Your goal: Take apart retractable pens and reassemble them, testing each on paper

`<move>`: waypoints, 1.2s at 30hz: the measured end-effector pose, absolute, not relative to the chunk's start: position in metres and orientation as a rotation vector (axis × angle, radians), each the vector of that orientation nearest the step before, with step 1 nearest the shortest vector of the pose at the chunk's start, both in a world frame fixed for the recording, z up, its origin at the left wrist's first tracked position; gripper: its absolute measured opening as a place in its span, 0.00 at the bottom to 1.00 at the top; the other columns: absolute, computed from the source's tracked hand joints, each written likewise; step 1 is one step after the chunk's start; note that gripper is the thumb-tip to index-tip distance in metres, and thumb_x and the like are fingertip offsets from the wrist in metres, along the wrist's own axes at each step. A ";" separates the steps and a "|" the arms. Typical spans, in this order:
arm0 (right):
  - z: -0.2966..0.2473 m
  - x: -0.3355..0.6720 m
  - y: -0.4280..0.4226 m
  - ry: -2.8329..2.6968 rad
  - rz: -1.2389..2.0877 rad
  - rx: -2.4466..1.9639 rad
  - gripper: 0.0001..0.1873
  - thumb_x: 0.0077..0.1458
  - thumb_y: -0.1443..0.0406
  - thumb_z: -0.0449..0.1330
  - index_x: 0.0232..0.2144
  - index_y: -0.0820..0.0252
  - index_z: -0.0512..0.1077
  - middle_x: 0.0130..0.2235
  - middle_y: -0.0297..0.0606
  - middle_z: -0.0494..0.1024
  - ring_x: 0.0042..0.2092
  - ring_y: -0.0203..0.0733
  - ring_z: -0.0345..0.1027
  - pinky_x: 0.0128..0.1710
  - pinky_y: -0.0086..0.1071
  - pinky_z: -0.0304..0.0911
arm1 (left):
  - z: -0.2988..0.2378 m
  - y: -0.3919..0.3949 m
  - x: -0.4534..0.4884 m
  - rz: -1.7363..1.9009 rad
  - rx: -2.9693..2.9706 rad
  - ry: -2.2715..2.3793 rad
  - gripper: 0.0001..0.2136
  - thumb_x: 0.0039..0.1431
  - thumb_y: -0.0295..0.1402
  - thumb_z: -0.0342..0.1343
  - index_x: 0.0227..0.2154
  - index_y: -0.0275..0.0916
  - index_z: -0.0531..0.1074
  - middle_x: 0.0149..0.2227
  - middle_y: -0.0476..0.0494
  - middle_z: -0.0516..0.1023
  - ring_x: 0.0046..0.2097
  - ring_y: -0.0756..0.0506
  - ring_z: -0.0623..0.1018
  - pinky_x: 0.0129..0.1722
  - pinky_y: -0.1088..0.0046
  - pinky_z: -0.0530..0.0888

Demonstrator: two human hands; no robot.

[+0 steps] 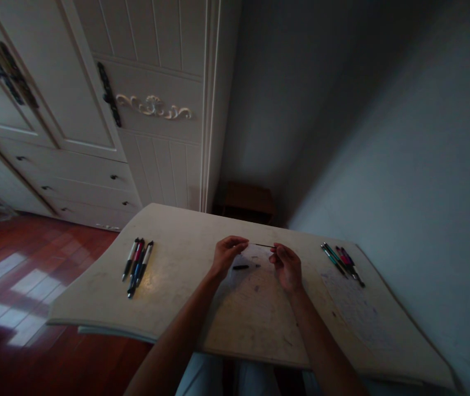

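A thin, dark pen refill (pixel 263 245) with a paler left end is stretched level between my two hands above the table. My left hand (pixel 228 254) pinches its left end, and my right hand (pixel 287 267) grips the right end with bent fingers. Below them on the tabletop lies a short black pen barrel piece (pixel 241 267). Just right of it is a small pen tip piece (pixel 258 266), apart from the barrel. My fingers hide both ends of the refill.
Several pens (pixel 139 264) lie bunched on the left of the pale table (pixel 181 286). Another group of pens (pixel 342 259) is at the right, beside a scribbled sheet of paper (pixel 356 311). A white wardrobe (pixel 164 154) stands behind; a wall (pixel 424 192) borders the right.
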State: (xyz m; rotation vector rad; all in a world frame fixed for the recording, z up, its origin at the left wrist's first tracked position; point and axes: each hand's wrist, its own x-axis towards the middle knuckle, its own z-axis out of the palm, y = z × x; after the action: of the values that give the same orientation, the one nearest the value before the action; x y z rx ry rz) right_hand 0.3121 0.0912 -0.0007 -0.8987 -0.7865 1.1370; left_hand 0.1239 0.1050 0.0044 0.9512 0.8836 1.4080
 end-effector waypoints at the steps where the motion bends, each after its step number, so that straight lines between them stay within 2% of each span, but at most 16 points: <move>1: 0.000 0.312 0.091 -0.784 1.137 -0.897 0.18 0.36 0.56 0.74 0.29 0.60 0.80 0.27 0.37 0.80 0.21 0.32 0.66 0.21 0.29 0.63 | 0.004 0.105 0.124 1.408 0.954 0.880 0.13 0.41 0.39 0.69 0.29 0.37 0.80 0.30 0.43 0.80 0.30 0.49 0.75 0.30 0.75 0.69; 9: 0.002 0.310 0.091 -0.764 1.156 -0.866 0.17 0.36 0.56 0.74 0.29 0.59 0.80 0.27 0.37 0.80 0.21 0.31 0.65 0.21 0.28 0.62 | 0.004 0.105 0.124 1.419 1.005 0.902 0.12 0.42 0.38 0.68 0.29 0.37 0.80 0.31 0.43 0.80 0.32 0.49 0.75 0.31 0.75 0.69; 23: 0.003 0.309 0.089 -0.798 1.171 -0.883 0.17 0.35 0.55 0.73 0.27 0.59 0.79 0.26 0.38 0.80 0.21 0.34 0.66 0.21 0.30 0.63 | 0.000 0.105 0.124 1.428 1.093 0.928 0.11 0.45 0.39 0.67 0.29 0.37 0.80 0.33 0.41 0.81 0.34 0.46 0.77 0.33 0.73 0.71; 30: 0.000 0.311 0.091 -0.791 1.198 -0.867 0.17 0.39 0.55 0.72 0.29 0.59 0.79 0.27 0.36 0.79 0.22 0.33 0.67 0.21 0.28 0.63 | 0.001 0.104 0.125 1.395 1.154 0.917 0.11 0.45 0.39 0.67 0.29 0.37 0.79 0.32 0.42 0.81 0.34 0.47 0.77 0.35 0.73 0.72; 36: -0.002 0.312 0.094 -0.762 1.206 -0.891 0.17 0.38 0.57 0.73 0.31 0.59 0.78 0.26 0.33 0.78 0.21 0.31 0.66 0.20 0.27 0.63 | -0.002 0.102 0.127 1.307 1.391 1.000 0.10 0.47 0.39 0.64 0.29 0.37 0.79 0.27 0.44 0.79 0.27 0.49 0.73 0.27 0.75 0.69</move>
State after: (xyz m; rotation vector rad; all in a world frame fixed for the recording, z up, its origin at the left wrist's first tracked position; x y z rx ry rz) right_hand 0.3117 0.0943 -0.0025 -0.8913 -0.7623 1.2061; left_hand 0.1271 0.1019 -0.0025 1.3911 1.0002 1.3066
